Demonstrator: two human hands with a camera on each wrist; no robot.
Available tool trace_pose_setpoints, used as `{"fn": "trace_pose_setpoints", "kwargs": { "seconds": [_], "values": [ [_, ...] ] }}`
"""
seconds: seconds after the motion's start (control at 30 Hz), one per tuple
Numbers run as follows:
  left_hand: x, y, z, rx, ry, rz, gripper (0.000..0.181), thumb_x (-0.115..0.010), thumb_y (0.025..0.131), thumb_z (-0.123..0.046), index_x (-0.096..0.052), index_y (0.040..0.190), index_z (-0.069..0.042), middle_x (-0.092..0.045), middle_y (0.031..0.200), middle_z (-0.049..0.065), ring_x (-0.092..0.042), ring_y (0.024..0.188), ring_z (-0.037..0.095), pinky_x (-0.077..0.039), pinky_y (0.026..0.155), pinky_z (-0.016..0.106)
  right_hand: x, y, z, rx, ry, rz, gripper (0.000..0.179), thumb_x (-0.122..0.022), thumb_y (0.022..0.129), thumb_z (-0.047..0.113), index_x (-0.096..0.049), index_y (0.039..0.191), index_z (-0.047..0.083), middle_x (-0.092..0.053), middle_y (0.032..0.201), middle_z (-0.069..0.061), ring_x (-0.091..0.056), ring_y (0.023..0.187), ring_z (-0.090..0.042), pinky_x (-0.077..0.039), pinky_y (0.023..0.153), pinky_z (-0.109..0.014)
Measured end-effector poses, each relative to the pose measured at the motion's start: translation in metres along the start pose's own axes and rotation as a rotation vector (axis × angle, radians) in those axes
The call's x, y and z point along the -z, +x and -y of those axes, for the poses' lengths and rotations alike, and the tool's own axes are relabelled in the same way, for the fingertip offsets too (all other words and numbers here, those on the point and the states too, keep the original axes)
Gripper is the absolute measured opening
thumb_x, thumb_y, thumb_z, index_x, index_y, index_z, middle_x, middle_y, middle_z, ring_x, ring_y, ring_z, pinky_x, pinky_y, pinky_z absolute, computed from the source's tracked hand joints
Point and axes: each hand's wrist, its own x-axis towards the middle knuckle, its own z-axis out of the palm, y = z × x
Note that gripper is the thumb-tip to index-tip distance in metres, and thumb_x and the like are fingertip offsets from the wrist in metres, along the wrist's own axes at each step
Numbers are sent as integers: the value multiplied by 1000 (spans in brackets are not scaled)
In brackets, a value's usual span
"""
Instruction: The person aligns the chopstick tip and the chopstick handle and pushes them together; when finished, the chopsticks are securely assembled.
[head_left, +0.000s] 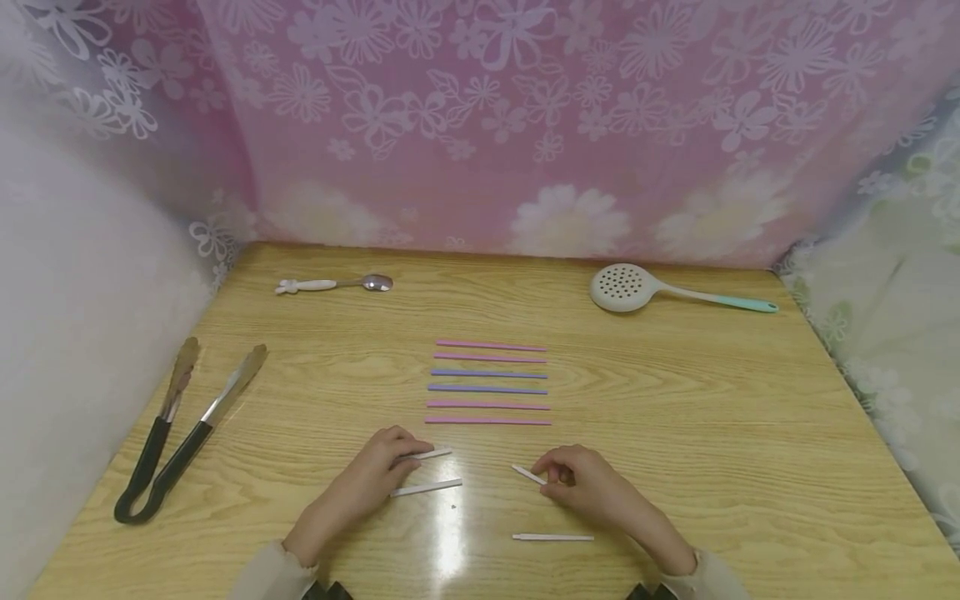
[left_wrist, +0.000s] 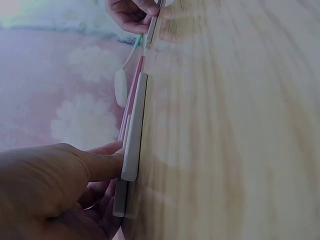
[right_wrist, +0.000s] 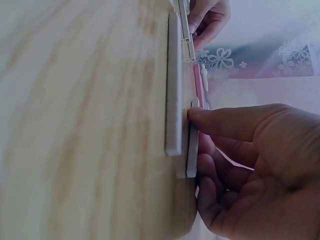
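Observation:
My left hand (head_left: 382, 462) pinches a short white stick (head_left: 438, 453) low over the table, thumb on the near side and fingers on the far side. A second white stick (head_left: 427, 487) lies just in front of that thumb and partly overlaps the held one in the left wrist view. Across from it, my right hand (head_left: 588, 482) grips another white stick (head_left: 527, 474), tilted, between thumb and fingers. Nearer the front edge, one more white stick (head_left: 553, 537) rests flat. Beyond both hands several pink sticks (head_left: 487, 421) and two blue sticks (head_left: 487, 389) lie in parallel rows.
Open tongs (head_left: 161, 458) with black handles lie on the left of the wooden table (head_left: 712, 433). At the back are a spoon (head_left: 322, 285) with a white handle and a perforated skimmer (head_left: 622, 288). Flowered cloth (head_left: 465, 167) hangs behind.

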Motion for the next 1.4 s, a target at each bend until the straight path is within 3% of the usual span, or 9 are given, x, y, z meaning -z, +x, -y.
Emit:
{"fn": "trace_pose_setpoints", "kwargs": {
  "seconds": [0.27, 0.4, 0.57, 0.7, 0.8, 1.13, 1.4],
  "values": [
    [0, 1, -2, -46, 26, -21, 21, -58, 92, -3, -68, 111, -5, -61, 99, -1, -51, 94, 17, -47, 79, 29, -1, 1, 3, -23, 24, -21, 16, -66, 87, 7, -68, 101, 1, -54, 76, 8, -46, 67, -1, -45, 59, -19],
    [-2, 3, -5, -90, 13, -56, 20, -58, 92, -5, -68, 110, -8, -65, 102, 0, -53, 94, 16, -47, 81, 29, -4, 2, 5, -10, 17, -67, 14, -66, 88, 9, -69, 101, 4, -58, 80, 8, -50, 72, -1, -48, 65, -19],
    [-5, 6, -15, -160, -38, -81, 19, -59, 92, -7, -68, 109, -9, -68, 106, -1, -54, 98, 15, -47, 85, 30, -8, 7, 11, 130, 67, -170, 13, -68, 86, 4, -70, 99, 2, -62, 85, 2, -56, 78, -3, -54, 73, -21],
    [-8, 7, -23, -193, -59, -84, 19, -60, 92, -7, -68, 109, -10, -68, 107, -3, -53, 100, 14, -46, 86, 31, -12, 11, 17, 267, 98, -252, 17, -70, 82, -3, -70, 98, 1, -62, 82, -1, -57, 77, -3, -55, 70, -23],
    [-9, 8, -26, -203, -63, -91, 20, -60, 92, -7, -68, 110, -12, -67, 109, -5, -54, 101, 13, -46, 89, 32, -14, 13, 20, 313, 105, -282, 19, -71, 80, -6, -70, 98, 1, -61, 81, -1, -56, 75, -2, -55, 68, -22],
    [-10, 11, -29, -223, -107, -82, 20, -59, 93, -7, -68, 110, -11, -67, 107, -4, -53, 97, 11, -47, 84, 28, -13, 14, 23, 303, 66, -292, 20, -71, 78, -9, -70, 95, 0, -59, 79, 0, -54, 73, -1, -54, 64, -22],
    [-10, 10, -30, -252, -85, -70, 22, -60, 92, -6, -68, 112, -8, -66, 102, 0, -52, 95, 11, -48, 80, 26, -8, 15, 21, 311, 8, -372, 18, -71, 78, -7, -73, 94, 2, -57, 80, 2, -44, 66, 2, -45, 52, -17]
  ]
}}
